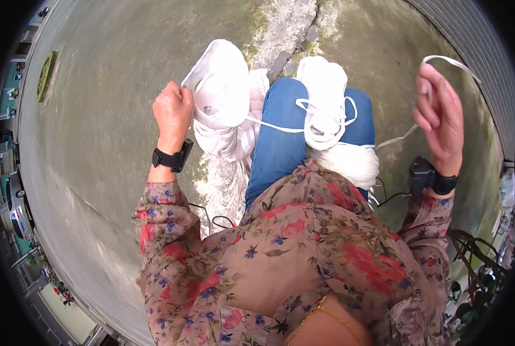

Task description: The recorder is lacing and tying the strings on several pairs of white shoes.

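The left hand (173, 107) is closed at a white item's (220, 81) edge, grip unclear; the loosely curled right hand (440, 112) holds a white shoelace (395, 140).

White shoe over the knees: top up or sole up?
Top up: the white shoe shows its laces to the camera.

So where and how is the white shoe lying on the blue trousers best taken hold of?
Probably by its far end, coming from above, with the fingers on its two long sides. The white shoe lies lengthwise, its far end reaching beyond the blue trousers, while lace loops stick out on both sides nearer the body, where a grip could catch them.
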The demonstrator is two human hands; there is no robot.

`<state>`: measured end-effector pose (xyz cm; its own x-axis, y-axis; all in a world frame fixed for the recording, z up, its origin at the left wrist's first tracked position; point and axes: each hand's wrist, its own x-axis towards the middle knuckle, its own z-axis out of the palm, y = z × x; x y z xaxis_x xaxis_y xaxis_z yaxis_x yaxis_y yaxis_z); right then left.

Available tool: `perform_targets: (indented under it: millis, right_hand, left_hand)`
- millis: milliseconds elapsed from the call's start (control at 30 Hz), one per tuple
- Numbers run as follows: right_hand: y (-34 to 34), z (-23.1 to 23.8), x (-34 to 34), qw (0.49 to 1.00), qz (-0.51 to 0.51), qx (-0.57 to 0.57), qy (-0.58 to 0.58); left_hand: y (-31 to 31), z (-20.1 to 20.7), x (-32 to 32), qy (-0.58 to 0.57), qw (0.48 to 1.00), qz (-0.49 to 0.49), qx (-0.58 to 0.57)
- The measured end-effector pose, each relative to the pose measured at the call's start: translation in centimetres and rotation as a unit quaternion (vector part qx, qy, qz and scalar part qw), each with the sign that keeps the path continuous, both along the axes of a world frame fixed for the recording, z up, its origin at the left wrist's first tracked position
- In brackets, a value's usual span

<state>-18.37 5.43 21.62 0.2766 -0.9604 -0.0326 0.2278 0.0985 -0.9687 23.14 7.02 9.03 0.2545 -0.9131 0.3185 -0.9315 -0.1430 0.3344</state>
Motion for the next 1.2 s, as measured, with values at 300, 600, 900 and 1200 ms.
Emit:
perform_targets:
  millis: [300, 600, 900, 1200]
  right_hand:
    - [-3.0, -11.5, 14.9, 0.978, 0.027, 0.209, -0.006]
    - [-2.1, -12.2, 8.8, 0.974, 0.101, 0.203, 0.003]
    - [-0.9, -13.7, 4.8, 0.963, 0.116, 0.238, -0.045]
    - [-1.8, -20.2, -3.4, 0.943, 0.000, 0.237, 0.234]
  left_hand:
    - [0.4, 4.2, -12.1, -0.029, 0.933, -0.353, -0.064]
    - [2.5, -14.0, -6.3, 0.479, 0.823, -0.129, 0.278]
    - [4.2, -11.3, -4.8, 0.435, 0.826, -0.162, 0.321]
    - [1.6, -2.3, -14.7, 0.254, 0.898, -0.321, 0.158]
